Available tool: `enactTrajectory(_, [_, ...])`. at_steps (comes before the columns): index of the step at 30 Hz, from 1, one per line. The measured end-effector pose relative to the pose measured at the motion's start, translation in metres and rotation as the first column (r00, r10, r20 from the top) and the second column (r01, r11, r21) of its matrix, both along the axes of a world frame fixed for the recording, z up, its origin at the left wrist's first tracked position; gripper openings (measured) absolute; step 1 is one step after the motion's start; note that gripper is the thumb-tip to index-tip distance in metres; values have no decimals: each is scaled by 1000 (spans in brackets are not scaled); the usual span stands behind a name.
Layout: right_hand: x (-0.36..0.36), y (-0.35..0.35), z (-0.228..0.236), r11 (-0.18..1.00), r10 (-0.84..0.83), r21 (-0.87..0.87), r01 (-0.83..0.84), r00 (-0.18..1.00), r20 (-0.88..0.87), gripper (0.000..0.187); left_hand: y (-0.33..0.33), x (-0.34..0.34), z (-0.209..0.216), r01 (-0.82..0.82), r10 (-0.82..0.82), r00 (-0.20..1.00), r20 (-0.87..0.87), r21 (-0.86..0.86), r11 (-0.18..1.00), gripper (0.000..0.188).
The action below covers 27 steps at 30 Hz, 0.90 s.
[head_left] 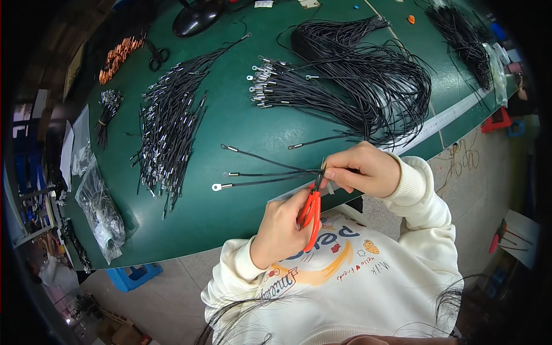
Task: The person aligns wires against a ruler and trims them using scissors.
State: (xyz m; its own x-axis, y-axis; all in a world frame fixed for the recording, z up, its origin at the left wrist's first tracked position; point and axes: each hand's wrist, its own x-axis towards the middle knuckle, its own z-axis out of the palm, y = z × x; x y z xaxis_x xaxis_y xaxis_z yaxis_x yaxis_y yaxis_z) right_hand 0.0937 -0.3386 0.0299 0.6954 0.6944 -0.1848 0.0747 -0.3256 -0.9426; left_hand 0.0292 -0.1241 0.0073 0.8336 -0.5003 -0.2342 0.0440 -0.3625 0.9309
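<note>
My left hand (280, 231) is closed around the handles of red-handled scissors (311, 214). The blades point away from me and meet a small group of black cables (270, 174) close to my right fingertips. With thumb and fingers, my right hand (363, 168) pinches those cables at the table's near edge. Three cable ends fan out to the left, each tipped with a metal ring terminal (221, 187). Whether the blades are parted or closed on the cables is hard to make out. Another cable end (310, 142) with a terminal lies just beyond my right hand.
On the green table (230, 115), a large bundle of long black cables (368, 80) lies beyond my hands. A pile of short terminal-tipped cables (172, 126) is at left, near copper-coloured pieces (119, 57), black scissors (156, 56) and a plastic bag (100, 210). A blue stool (133, 277) stands below.
</note>
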Motion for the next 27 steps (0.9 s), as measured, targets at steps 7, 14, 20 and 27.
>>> enactTrajectory(7, [0, 1, 1, 1000, 0, -31, 0, 1000, -5, 23, 0, 1, -1, 4, -4, 1000, -3, -2, 1000, 22])
enactTrajectory(14, [2, 11, 3, 999, -7, -50, 9, 999, 50, 20, -3, -5, -11, -78, 80, 994, 75, -32, 996, 19])
enactTrajectory(20, [6, 20, 1, 997, 2, -73, 3, 998, 71, 19, 3, -6, -14, -129, 130, 987, 95, -15, 992, 18])
enactTrajectory(27, [13, 32, 1, 988, 30, -155, -25, 999, 27, 20, 7, -9, -28, -172, 176, 977, 122, -40, 984, 18])
